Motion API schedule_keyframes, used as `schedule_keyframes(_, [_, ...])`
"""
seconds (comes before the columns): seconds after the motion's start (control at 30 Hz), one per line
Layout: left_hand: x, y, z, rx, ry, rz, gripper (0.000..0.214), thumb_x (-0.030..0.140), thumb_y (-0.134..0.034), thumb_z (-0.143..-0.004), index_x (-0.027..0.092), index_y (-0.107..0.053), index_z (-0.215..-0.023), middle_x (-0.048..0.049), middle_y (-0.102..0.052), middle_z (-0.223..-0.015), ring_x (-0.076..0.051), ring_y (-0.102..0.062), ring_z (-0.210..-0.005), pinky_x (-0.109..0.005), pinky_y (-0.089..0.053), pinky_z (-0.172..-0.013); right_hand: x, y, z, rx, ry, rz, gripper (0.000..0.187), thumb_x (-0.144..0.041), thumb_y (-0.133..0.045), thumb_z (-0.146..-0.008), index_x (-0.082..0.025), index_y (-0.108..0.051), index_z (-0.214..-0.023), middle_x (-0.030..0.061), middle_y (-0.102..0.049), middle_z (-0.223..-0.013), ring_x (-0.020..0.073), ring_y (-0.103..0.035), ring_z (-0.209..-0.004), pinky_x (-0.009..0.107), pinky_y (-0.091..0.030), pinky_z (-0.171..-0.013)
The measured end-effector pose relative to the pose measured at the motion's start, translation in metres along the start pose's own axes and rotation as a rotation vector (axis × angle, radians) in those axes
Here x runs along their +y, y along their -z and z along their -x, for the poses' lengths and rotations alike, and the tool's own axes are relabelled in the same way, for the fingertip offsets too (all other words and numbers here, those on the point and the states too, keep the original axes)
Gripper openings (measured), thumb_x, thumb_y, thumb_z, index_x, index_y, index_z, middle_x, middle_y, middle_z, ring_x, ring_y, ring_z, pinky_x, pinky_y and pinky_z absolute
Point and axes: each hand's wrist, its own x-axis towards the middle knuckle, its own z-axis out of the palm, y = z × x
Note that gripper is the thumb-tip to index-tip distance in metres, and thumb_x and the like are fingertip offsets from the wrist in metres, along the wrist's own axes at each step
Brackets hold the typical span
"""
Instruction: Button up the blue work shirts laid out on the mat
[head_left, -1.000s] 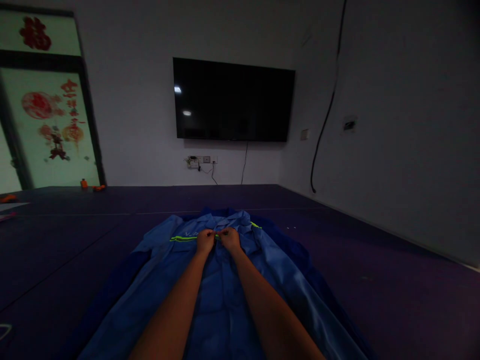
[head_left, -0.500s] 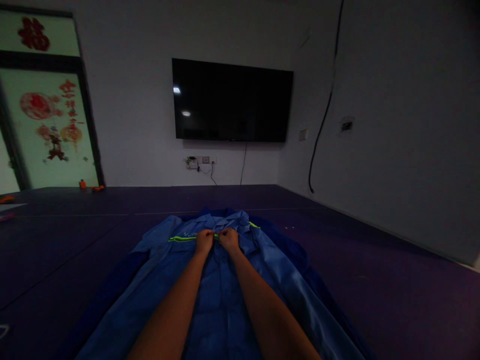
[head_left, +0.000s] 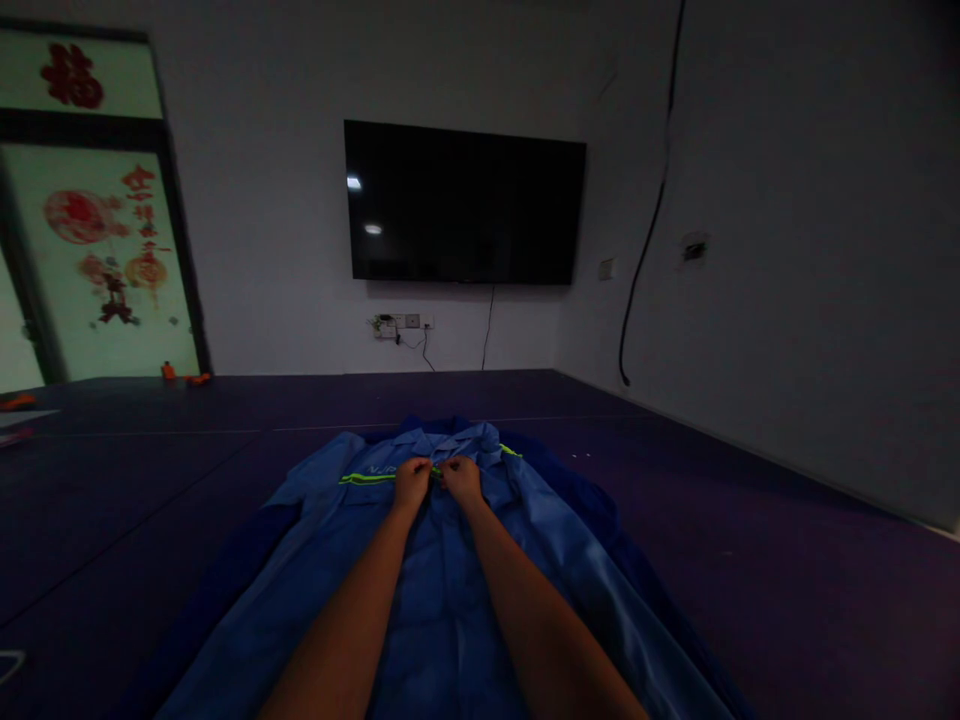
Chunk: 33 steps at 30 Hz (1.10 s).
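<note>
At the far left, a glass door [head_left: 82, 270] carries red decorations, with small orange objects [head_left: 168, 370] near its foot. Next, across the centre, a blue shirt [head_left: 442, 590] lies front up on a dark purple surface [head_left: 787, 560], its collar pointing away from the viewer; darker blue cloth [head_left: 577, 500] shows along both its edges. A bright green stripe [head_left: 367, 479] crosses the chest, leading to the left hand [head_left: 412, 482], its fingertips drawn narrow and pinching the shirt's front below the collar. Just beside it, the right hand [head_left: 461, 478] pinches the same front, equally narrow (exactly which fold or fastener is between the fingertips is too small and dark to tell). The likeliest trouble is a slip, since the pinch is small and the light dim. Uneven pulling could pucker the front or set the stripe out of line; the forearms, reaching low over the shirt, could drag loose cloth askew. Farther right, a black cable [head_left: 649, 240] hangs against the wall, well apart from the shirt.
</note>
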Motion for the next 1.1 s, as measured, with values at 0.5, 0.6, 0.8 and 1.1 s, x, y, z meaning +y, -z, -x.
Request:
schedule_keyframes(0.5, [-0.0015, -0.0035, -0.0018, -0.042, -0.092, 0.094, 0.018, 0.018, -0.05, -0.074, 0.015, -0.067, -0.077, -0.0031, -0.068, -0.075, -0.015, -0.061, -0.074, -0.025, -0.045, -0.071, 0.0008, 0.0008, 0.0003, 0.036, -0.016, -0.019, 0.016, -0.022, -0.052, -0.073, -0.013, -0.064, -0.068, 0.0034, -0.064, -0.057, 0.0127, -0.06, -0.05, 0.017, -0.043, -0.048])
schedule_keyframes(0.6, [-0.0016, -0.0041, -0.0018, -0.044, -0.104, 0.089, 0.018, 0.016, -0.05, -0.074, 0.014, -0.067, -0.078, -0.0042, -0.068, -0.079, -0.015, -0.061, -0.077, -0.025, -0.045, -0.074, -0.0003, 0.0014, 0.0014, 0.044, -0.019, -0.018, 0.016, -0.021, -0.052, -0.072, -0.013, -0.064, -0.067, 0.0032, -0.064, -0.055, 0.0132, -0.06, -0.05, 0.017, -0.043, -0.047])
schedule_keyframes(0.8, [0.0001, -0.004, -0.0005, -0.057, -0.126, 0.073, 0.019, 0.013, -0.05, -0.074, 0.014, -0.067, -0.082, -0.0051, -0.068, -0.084, -0.015, -0.061, -0.08, -0.027, -0.045, -0.077, -0.0014, 0.0039, 0.0024, 0.044, -0.015, -0.009, 0.018, -0.02, -0.051, -0.072, -0.013, -0.063, -0.061, 0.0031, -0.063, -0.051, 0.0133, -0.06, -0.051, 0.017, -0.042, -0.049])
schedule_keyframes(1.1, [0.0019, -0.0032, 0.001, -0.085, -0.169, 0.019, 0.026, 0.004, -0.051, -0.071, 0.014, -0.066, -0.088, -0.0058, -0.068, -0.088, -0.014, -0.061, -0.081, -0.027, -0.046, -0.078, -0.0018, 0.0059, 0.0024, 0.045, -0.019, -0.016, 0.02, -0.018, -0.05, -0.07, -0.014, -0.062, -0.055, 0.002, -0.061, -0.047, 0.0129, -0.059, -0.048, 0.017, -0.041, -0.047])
